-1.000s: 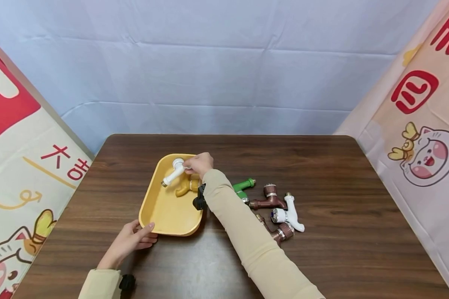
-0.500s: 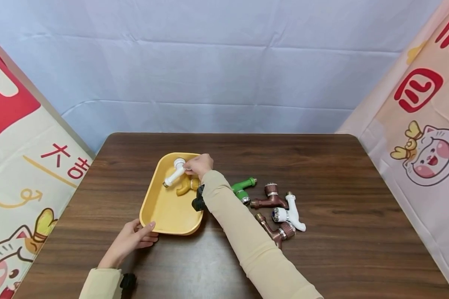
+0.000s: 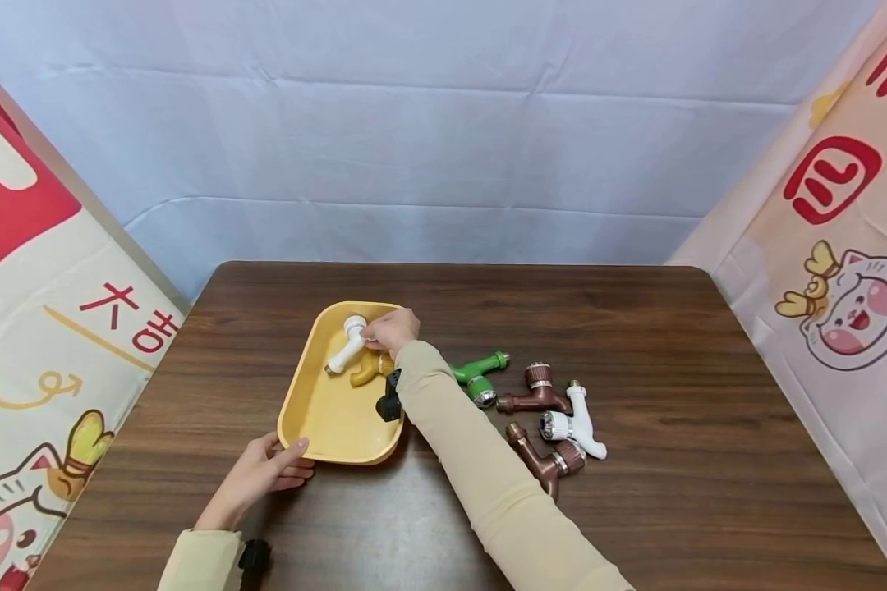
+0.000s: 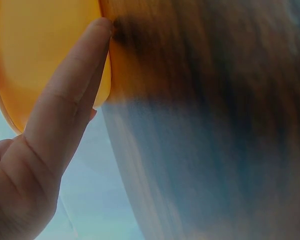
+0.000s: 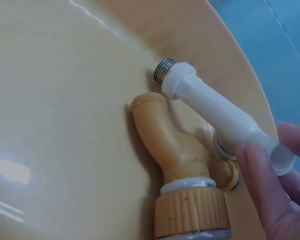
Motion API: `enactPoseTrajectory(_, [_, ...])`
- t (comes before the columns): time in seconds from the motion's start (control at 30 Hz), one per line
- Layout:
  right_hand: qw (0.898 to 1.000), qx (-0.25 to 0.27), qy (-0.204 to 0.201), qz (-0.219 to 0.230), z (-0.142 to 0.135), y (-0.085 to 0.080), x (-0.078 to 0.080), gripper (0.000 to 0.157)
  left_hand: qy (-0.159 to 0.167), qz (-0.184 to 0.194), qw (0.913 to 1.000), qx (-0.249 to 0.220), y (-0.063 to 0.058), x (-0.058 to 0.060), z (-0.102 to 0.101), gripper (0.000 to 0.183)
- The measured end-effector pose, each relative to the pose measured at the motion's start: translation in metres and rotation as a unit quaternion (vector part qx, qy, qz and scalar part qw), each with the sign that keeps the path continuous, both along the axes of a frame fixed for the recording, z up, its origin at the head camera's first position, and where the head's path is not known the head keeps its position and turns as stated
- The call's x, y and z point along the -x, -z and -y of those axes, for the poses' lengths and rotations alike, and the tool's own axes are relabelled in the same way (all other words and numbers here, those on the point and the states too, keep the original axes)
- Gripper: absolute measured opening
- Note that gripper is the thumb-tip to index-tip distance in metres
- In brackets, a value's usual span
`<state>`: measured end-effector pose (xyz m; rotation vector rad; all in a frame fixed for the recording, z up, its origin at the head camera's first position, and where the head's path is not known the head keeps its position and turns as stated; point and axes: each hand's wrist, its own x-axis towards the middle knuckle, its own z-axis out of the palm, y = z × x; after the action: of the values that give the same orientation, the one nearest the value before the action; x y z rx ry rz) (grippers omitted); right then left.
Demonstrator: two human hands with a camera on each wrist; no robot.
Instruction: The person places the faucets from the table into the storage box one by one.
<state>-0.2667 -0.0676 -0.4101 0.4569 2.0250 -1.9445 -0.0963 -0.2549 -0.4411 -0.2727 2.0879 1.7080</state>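
Observation:
My right hand pinches a white tap by its spout end, inside a yellow plastic tray. In the right wrist view the white tap slants with its brass thread close to the tray's wall. Beside it lies a yellow tap with a ribbed knob, on the tray floor. My left hand grips the tray's near left corner, thumb over the rim and fingers on the outer side. The left wrist view shows a straight digit of the left hand against the tray.
Right of the tray, on the dark wooden table, lie a green tap, two brown taps and another white tap. My right forearm passes over the table close to them. Cloth hangs behind and at both sides.
The white tap in my right hand has sunk slightly lower into the tray. My left hand keeps its hold on the tray's corner. The view has shifted a little.

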Motion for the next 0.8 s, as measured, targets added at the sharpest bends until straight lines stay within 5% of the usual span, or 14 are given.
enactPoseTrajectory(0.3, [1.0, -0.014, -0.01, 0.011, 0.0077, 0.0099, 0.0061, 0.016, -0.004, 0.007, 1.0, 0.002, 0.0004, 0.0009, 0.0, 0.051])
enactPoseTrajectory(0.57, [0.995, -0.094, -0.029, -0.011, 0.0066, 0.0101, 0.0064, 0.008, -0.002, 0.002, 1.0, -0.001, 0.001, 0.0022, -0.0004, 0.052])
enactPoseTrajectory(0.8, [0.98, -0.175, -0.085, -0.046, 0.0022, 0.0056, 0.0033, 0.005, 0.003, 0.002, 1.0, -0.005, 0.0028, 0.0026, 0.0007, 0.053])
